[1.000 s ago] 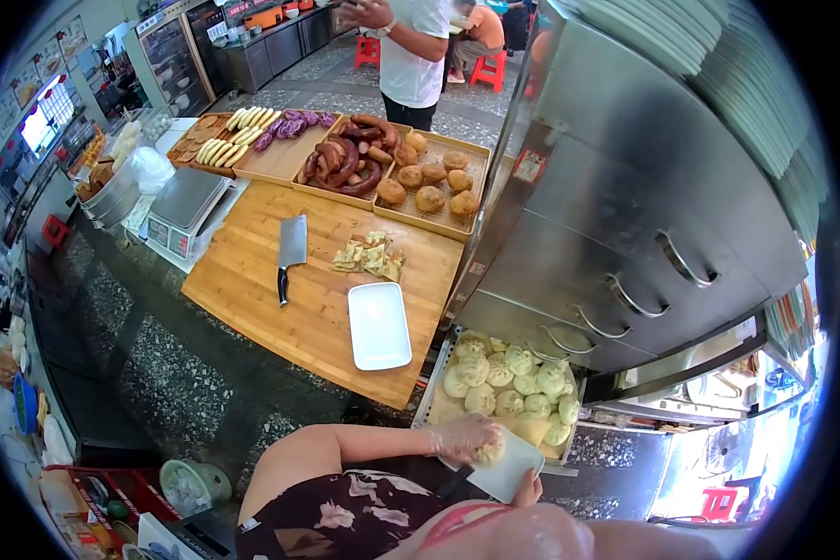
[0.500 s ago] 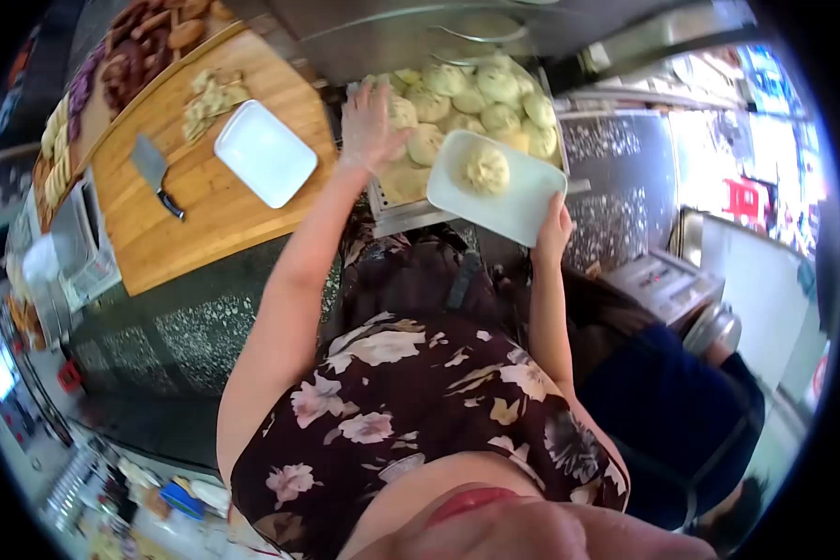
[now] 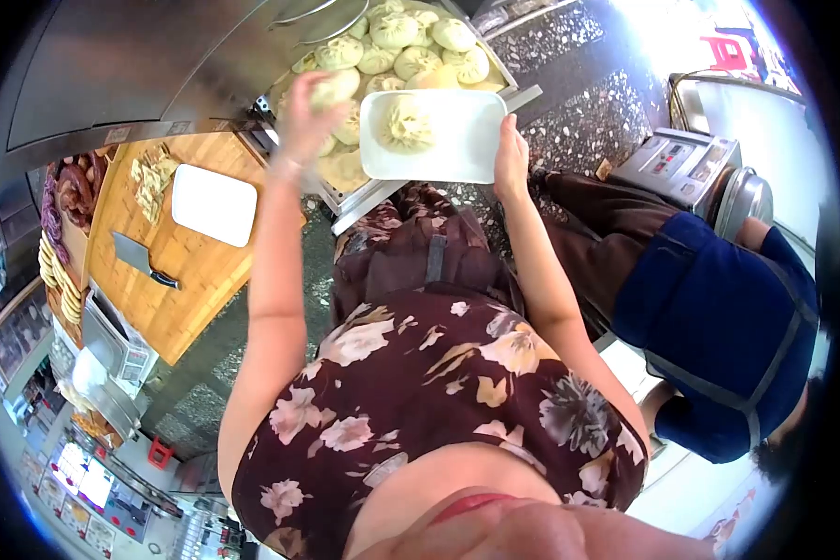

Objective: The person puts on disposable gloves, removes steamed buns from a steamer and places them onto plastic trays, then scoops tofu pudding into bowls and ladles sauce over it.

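My right hand (image 3: 511,161) grips the right end of a white rectangular tray (image 3: 467,140). On the tray's left part sits one pleated steamed bun (image 3: 409,125). My left hand (image 3: 308,121), blurred by motion, has its fingers around another steamed bun (image 3: 336,89), slightly blurred as well. This bun is just above and left of the tray. Beneath both hands is a pulled-out metal drawer (image 3: 369,203) holding several more steamed buns (image 3: 394,31); the tray hides part of them.
To the left, a wooden board (image 3: 196,289) carries a second white tray (image 3: 215,205), a cleaver (image 3: 145,259) and pale chopped pieces (image 3: 151,182). A steel cabinet (image 3: 112,75) stands ahead. At right, a person in dark blue (image 3: 709,327) is beside a metal appliance (image 3: 677,173).
My left hand has lifted from the drawer with a bun in it. The tray in my right hand has levelled and shifted left. The view has turned, bringing the co-worker further into sight.
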`<state>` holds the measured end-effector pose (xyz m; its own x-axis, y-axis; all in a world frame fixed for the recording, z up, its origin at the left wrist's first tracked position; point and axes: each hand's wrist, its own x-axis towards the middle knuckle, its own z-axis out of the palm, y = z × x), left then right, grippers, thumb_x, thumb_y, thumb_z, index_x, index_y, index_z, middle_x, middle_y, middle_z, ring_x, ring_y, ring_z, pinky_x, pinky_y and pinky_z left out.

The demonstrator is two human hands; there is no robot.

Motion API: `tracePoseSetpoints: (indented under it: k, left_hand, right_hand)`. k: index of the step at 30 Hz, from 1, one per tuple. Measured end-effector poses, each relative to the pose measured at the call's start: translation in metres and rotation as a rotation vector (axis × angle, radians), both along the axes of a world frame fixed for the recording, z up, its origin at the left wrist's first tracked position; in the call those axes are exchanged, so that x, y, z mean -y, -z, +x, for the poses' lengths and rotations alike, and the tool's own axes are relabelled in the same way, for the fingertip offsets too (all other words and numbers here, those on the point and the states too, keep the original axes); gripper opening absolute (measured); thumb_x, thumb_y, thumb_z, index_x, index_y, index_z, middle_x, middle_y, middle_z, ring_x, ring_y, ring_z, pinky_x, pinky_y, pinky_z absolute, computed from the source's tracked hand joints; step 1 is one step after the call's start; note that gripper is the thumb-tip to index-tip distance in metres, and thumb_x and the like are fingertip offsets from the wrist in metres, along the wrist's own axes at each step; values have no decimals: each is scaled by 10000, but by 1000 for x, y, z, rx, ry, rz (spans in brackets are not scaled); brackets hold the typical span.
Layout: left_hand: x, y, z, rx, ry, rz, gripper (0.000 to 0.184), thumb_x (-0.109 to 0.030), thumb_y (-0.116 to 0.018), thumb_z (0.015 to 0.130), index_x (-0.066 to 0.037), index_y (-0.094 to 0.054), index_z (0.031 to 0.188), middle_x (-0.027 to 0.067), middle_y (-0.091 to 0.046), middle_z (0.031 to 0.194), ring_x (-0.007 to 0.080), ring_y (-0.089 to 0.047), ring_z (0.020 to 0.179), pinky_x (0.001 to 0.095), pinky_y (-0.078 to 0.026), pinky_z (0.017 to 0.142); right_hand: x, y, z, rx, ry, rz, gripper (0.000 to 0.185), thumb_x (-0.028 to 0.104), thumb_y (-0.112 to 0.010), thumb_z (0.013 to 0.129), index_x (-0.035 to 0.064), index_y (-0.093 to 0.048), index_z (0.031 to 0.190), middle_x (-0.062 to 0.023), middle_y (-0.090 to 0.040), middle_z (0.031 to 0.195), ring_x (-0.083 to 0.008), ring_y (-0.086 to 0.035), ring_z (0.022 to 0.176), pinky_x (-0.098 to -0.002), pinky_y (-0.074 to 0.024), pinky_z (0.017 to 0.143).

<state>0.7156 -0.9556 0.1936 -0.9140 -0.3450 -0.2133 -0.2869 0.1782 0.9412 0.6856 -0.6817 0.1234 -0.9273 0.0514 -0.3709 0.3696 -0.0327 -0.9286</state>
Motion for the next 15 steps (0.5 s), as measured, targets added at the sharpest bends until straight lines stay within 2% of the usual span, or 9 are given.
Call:
tracePoseSetpoints:
  k: [2,4,6,7,9,10,12,13,15]
  left_hand:
    - [-51,11,2,-480,203,-489,483,-181,-708,616,-100,-519,1053,110,-502,1140,246,-520,1012,377,-445,831]
    - [-101,-7,-1,-228,391,-713,483,-186,-708,611,-107,-536,1056,135,-485,1153,292,-485,1056,413,-410,858]
    - [-124,9,5,-346,439,-891,401,-216,-705,669,-87,-561,1020,157,-506,1117,310,-474,1059,380,-386,918]
    - [-119,11,6,-338,431,-900,401,-216,-705,669,-87,-561,1020,157,-506,1117,310,-474,1059,380,-386,918]
    - [-112,16,10,-552,366,-604,324,-216,-673,715,-87,-580,998,142,-528,1078,285,-486,1049,377,-370,937]
    - [-93,21,8,-527,321,-472,321,-120,-591,725,-86,-553,1042,129,-478,1165,283,-472,1041,375,-383,903]
    - [-47,75,18,-297,49,-596,286,-39,-531,740,-73,-524,1024,116,-484,1104,280,-457,1062,401,-377,928]
    - [-34,84,17,-92,24,-730,340,-47,-542,734,-93,-510,1069,118,-480,1116,292,-456,1056,410,-371,940]
    - [-15,123,12,-80,332,-1139,397,-69,-557,732,-111,-504,1123,129,-471,1142,302,-448,1087,406,-381,934]
  right_hand:
    - [4,-7,4,38,-24,10,551,456,-343,939,-31,-599,925,-30,-592,823,-98,-518,719,-256,-427,662]
    - [14,-10,7,84,31,-52,563,460,-321,942,-30,-600,931,-40,-601,834,-106,-539,727,-259,-438,664]
    - [15,-14,7,94,45,-85,586,480,-305,937,-27,-597,965,-71,-618,889,-128,-581,782,-263,-464,688]
    - [11,-8,7,97,42,-76,590,484,-306,935,-30,-593,977,-76,-618,896,-132,-582,787,-264,-465,691]
    - [3,-3,9,128,49,-58,603,490,-308,933,-44,-579,1010,-88,-620,916,-145,-591,809,-273,-473,716]
    - [-2,0,8,166,53,-32,603,485,-307,934,-50,-569,1026,-93,-618,934,-153,-594,824,-283,-479,737]
    - [-4,-1,7,168,118,-102,595,476,-312,937,-54,-563,1038,-97,-615,956,-159,-594,850,-290,-481,755]
    - [-10,10,5,155,130,-121,581,463,-318,940,-55,-558,1050,-97,-608,978,-157,-586,860,-287,-475,752]
    - [-14,17,4,150,157,-90,577,460,-322,940,-54,-557,1053,-95,-607,977,-156,-582,855,-286,-472,748]
